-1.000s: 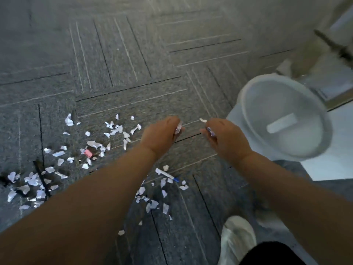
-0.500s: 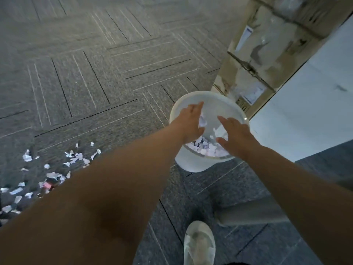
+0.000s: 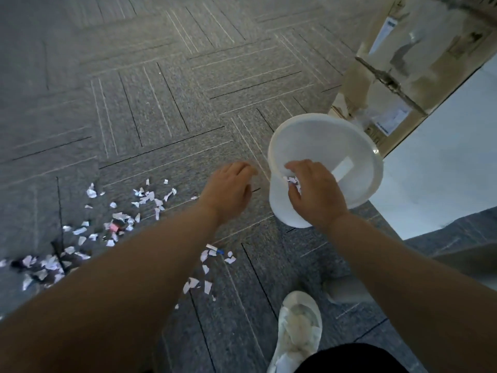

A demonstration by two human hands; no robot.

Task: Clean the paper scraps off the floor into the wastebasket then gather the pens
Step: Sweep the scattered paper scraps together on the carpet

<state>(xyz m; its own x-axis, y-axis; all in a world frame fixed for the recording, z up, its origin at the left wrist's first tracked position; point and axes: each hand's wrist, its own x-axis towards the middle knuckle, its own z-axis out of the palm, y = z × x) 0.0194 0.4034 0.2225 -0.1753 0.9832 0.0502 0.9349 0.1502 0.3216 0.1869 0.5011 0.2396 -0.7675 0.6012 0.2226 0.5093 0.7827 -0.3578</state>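
The white wastebasket (image 3: pixel 372 181) stands on the grey carpet, right of centre. My right hand (image 3: pixel 317 197) reaches over its near rim, fingers curled down around a few paper scraps (image 3: pixel 293 181). My left hand (image 3: pixel 228 191) hovers over bare carpet just left of the basket, fingers loosely bent and holding nothing. More paper scraps (image 3: pixel 146 199) lie scattered to the left, another cluster (image 3: pixel 44 265) sits at the far left edge, and a few are under my left forearm. A white pen with a blue tip (image 3: pixel 215 249) lies among those. A small pink piece (image 3: pixel 114 227) rests in the left scatter.
A cardboard box (image 3: pixel 390 76) stands behind the basket at the upper right. A pale smooth floor panel (image 3: pixel 443 162) borders the carpet on the right. My white shoe (image 3: pixel 298 327) is at the bottom, close below the basket.
Both hands were over the basket half a second ago. My left hand has drawn out to the left above the carpet. The view has swung back left, showing more scraps.
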